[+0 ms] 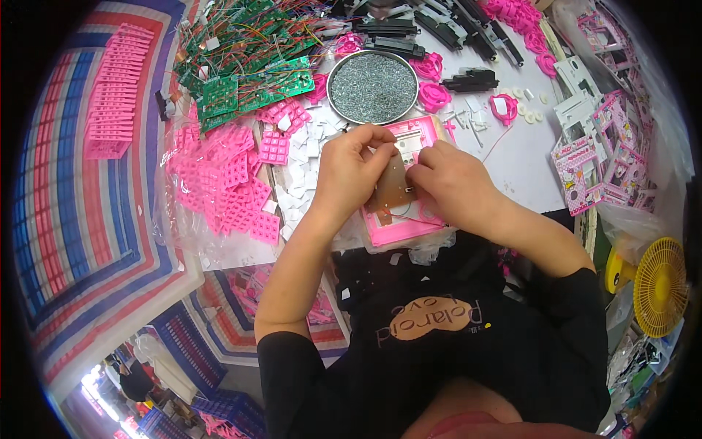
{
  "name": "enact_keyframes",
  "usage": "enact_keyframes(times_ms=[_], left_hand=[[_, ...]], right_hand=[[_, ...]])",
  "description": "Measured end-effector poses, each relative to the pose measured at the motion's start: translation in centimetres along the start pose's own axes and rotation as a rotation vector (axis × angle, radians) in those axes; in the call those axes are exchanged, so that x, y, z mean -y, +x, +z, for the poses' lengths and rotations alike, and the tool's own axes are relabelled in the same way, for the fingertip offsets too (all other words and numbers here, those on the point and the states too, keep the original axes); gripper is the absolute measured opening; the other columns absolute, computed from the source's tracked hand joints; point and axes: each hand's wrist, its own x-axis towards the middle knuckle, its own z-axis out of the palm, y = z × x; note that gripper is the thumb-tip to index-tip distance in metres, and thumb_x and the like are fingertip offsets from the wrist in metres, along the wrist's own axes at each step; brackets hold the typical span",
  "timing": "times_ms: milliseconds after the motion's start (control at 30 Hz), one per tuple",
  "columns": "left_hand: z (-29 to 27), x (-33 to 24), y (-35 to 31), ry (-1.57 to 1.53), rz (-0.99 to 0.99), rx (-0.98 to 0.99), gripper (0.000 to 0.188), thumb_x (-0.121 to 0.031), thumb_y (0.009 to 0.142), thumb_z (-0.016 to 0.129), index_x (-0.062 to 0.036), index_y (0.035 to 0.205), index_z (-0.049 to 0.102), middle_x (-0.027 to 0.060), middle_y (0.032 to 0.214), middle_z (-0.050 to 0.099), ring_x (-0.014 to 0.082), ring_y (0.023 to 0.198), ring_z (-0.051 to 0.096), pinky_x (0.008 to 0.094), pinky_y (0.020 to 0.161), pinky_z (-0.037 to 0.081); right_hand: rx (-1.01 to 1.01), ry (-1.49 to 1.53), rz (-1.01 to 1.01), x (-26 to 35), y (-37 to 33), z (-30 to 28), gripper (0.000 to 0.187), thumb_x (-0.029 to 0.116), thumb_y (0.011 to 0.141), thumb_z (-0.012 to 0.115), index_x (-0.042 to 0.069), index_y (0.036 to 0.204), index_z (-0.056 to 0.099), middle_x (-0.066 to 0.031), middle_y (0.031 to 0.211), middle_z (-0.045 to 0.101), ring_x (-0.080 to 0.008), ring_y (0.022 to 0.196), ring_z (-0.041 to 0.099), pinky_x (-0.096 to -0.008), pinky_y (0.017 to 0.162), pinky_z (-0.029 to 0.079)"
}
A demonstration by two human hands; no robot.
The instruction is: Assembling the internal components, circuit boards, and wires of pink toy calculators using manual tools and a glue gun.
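In front of my chest lies a pink plastic housing (pixel 386 234), open side up, with thin wires inside. A brown circuit board (pixel 393 189) sits in it, tan side showing, between my hands. My left hand (pixel 352 167) reaches over the board's upper left; its thumb and forefinger are pinched together, and whatever they hold is too small or hidden. Closed fingers of my right hand (pixel 455 179) rest at the board's right edge; the fingertips are partly hidden, so what they grip does not show. Past my hands stands a round metal dish (pixel 373 86) full of small screws.
At the left are pink keypads (pixel 234 175), white paper squares (pixel 300 164) and wired green circuit boards (pixel 256 80). Black mechanisms (pixel 472 80) and pink rings (pixel 434 96) lie at the back. Printed panels (pixel 578 175) and a yellow fan (pixel 660 287) are at the right.
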Motion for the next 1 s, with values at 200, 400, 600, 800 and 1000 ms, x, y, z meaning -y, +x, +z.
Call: enact_keyframes(times_ms=[200, 400, 600, 800, 1000], left_hand=[[-0.7, -1.4, -0.1, 0.154, 0.114, 0.063, 0.022, -0.004, 0.092, 0.068, 0.0002, 0.113, 0.062, 0.0088, 0.090, 0.075, 0.0107, 0.074, 0.069, 0.0256, 0.068, 0.053], [-0.5, -1.8, -0.6, 0.204, 0.140, 0.039, 0.021, -0.007, 0.091, 0.069, -0.0012, 0.110, 0.063, 0.0136, 0.087, 0.074, 0.0227, 0.073, 0.071, 0.0330, 0.067, 0.054], [-0.3, -1.4, -0.9, 0.152, 0.074, -0.016, 0.015, -0.010, 0.090, 0.071, 0.0001, 0.101, 0.071, 0.0165, 0.085, 0.074, 0.0260, 0.073, 0.072, 0.0356, 0.068, 0.055], [0.2, -0.9, -0.8, 0.161, 0.092, -0.056, 0.013, -0.011, 0.093, 0.070, -0.0004, 0.100, 0.071, 0.0054, 0.081, 0.070, 0.0090, 0.063, 0.059, 0.0267, 0.059, 0.047], [0.1, -1.2, 0.3, 0.238, 0.125, -0.027, 0.013, -0.011, 0.093, 0.070, 0.0010, 0.098, 0.070, 0.0061, 0.080, 0.070, 0.0091, 0.067, 0.060, 0.0258, 0.061, 0.048]], right_hand=[[-0.131, 0.217, 0.173, -0.6, 0.7, 0.4, 0.012, 0.017, 0.088, 0.069, 0.006, 0.092, 0.065, -0.0124, 0.079, 0.066, -0.0327, 0.078, 0.066, -0.0451, 0.068, 0.053], [-0.156, 0.140, 0.118, -1.4, 1.9, 1.4, 0.014, 0.017, 0.091, 0.070, 0.006, 0.099, 0.067, -0.0129, 0.078, 0.067, -0.0336, 0.074, 0.066, -0.0442, 0.065, 0.052], [-0.230, 0.192, 0.067, -1.9, 2.0, 1.6, 0.014, 0.016, 0.091, 0.070, 0.005, 0.099, 0.067, -0.0132, 0.078, 0.067, -0.0344, 0.073, 0.065, -0.0449, 0.065, 0.051], [-0.149, 0.187, 0.105, -1.2, 1.8, -0.1, 0.014, 0.012, 0.086, 0.072, 0.005, 0.096, 0.065, -0.0111, 0.082, 0.064, -0.0323, 0.080, 0.064, -0.0435, 0.070, 0.052], [-0.095, 0.016, 0.062, -0.2, -0.2, -0.7, 0.017, 0.009, 0.077, 0.073, 0.005, 0.091, 0.064, -0.0102, 0.090, 0.061, -0.0307, 0.088, 0.062, -0.0406, 0.071, 0.054]])
